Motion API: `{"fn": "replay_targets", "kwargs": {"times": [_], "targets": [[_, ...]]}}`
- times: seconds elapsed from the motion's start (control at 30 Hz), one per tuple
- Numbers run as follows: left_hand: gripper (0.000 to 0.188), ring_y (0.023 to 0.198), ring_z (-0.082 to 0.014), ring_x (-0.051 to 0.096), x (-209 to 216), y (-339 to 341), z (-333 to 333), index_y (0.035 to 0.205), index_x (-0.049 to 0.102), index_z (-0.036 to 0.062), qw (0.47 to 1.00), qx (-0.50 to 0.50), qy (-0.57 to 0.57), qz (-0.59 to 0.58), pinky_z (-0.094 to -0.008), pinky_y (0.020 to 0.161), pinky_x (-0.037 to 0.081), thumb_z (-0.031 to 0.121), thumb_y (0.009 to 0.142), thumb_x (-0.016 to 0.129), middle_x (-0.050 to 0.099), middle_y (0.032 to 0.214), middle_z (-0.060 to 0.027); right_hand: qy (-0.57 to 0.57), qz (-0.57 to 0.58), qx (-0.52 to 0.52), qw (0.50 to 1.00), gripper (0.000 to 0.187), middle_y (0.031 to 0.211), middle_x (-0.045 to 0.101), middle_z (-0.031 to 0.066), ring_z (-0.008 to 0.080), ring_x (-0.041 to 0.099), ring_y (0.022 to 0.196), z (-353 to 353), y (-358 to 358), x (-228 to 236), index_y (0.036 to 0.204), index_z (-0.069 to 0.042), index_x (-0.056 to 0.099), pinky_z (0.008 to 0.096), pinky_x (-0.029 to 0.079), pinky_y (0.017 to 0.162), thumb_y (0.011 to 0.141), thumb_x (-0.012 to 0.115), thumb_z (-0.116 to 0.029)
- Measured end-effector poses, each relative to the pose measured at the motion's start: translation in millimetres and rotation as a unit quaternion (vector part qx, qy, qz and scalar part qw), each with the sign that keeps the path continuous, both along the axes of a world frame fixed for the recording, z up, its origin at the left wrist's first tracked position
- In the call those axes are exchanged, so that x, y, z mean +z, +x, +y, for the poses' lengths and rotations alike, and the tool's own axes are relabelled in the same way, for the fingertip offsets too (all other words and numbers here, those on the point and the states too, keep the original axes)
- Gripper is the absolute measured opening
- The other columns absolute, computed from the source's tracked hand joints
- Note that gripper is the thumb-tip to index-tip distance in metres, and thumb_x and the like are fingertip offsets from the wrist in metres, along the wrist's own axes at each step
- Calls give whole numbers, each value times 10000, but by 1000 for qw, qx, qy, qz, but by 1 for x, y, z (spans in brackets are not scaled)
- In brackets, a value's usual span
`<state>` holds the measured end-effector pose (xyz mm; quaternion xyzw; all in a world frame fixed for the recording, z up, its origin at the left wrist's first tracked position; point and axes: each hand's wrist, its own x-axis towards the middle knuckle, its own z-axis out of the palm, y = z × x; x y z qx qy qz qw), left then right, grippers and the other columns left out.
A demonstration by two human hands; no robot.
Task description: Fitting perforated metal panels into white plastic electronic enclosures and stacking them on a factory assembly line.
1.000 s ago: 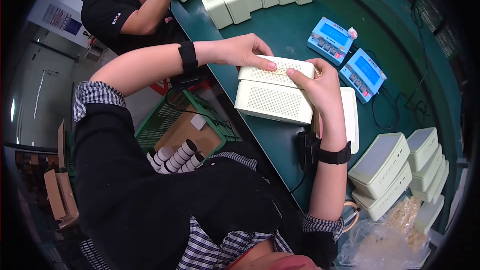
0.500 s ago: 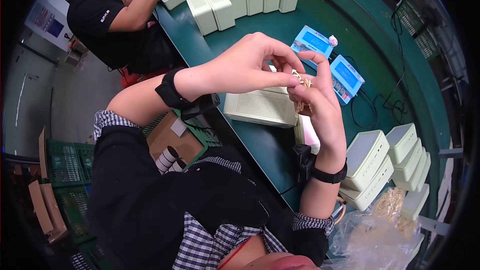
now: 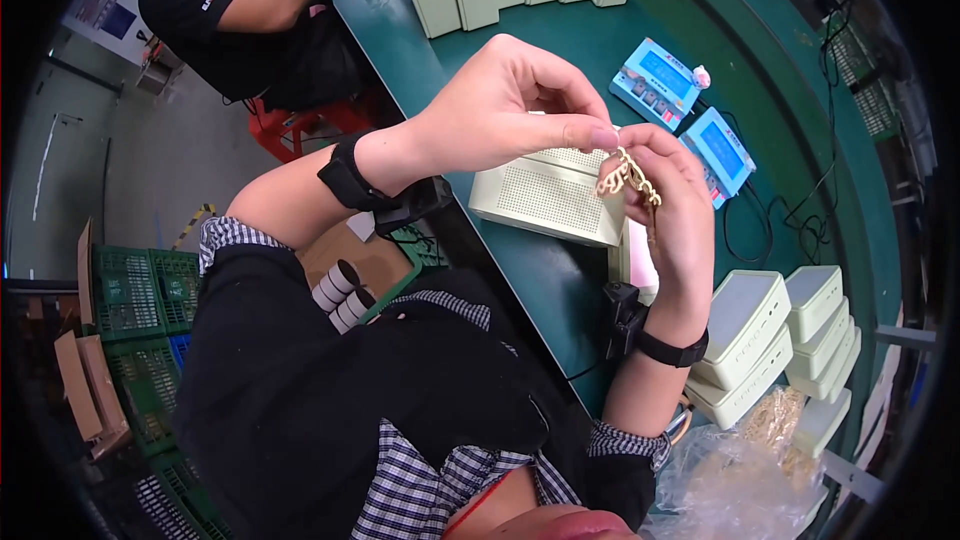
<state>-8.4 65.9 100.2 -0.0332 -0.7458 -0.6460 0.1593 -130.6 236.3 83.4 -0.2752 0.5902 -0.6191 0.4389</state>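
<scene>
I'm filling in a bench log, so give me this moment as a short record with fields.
left hand: thumb at the upper end of the gold-coloured pieces; exact grip unclear
right hand: curled around the gold-coloured pieces
partly behind the hands: cream perforated boxes on the green table
right of the hands: two blue devices with screens
lower right: stacked cream boxes, clear plastic bag
upper left: co-worker

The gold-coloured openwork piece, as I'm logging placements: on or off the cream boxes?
Off: the openwork piece is at the fingertips of the left hand and right hand, raised over the cream boxes.
</scene>
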Motion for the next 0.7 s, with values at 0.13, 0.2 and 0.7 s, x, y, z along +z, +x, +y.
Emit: {"fn": "replay_targets", "kwargs": {"times": [0.13, 0.2, 0.7], "targets": [[87, 761, -136, 646, -15, 16, -6, 896, 738, 8, 990, 79, -107, 44, -264, 723, 505, 58, 826, 752, 717, 825, -69, -28, 58, -53, 997, 202, 608, 492, -57, -1, 361, 529, 6, -4, -3, 1039, -48, 604, 180, 222, 476, 956, 491, -194], [87, 747, -148, 652, -27, 22, -7, 888, 748, 24, 979, 114, -159, 61, -271, 719, 502, 65, 813, 760, 724, 814, -66, -57, 93, -7, 994, 208, 595, 504, -37, 7, 351, 532, 10, -8, -3, 1073, -38, 619, 196, 218, 478, 928, 549, -168], [181, 944, -198, 615, -73, 47, 5, 883, 762, 82, 957, 165, -228, 67, -347, 869, 462, 99, 718, 835, 712, 833, -26, -45, 461, 111, 879, 220, 536, 453, 33, 116, 384, 514, -6, 8, -10, 948, -38, 771, 286, 273, 485, 730, 792, -53]]}}
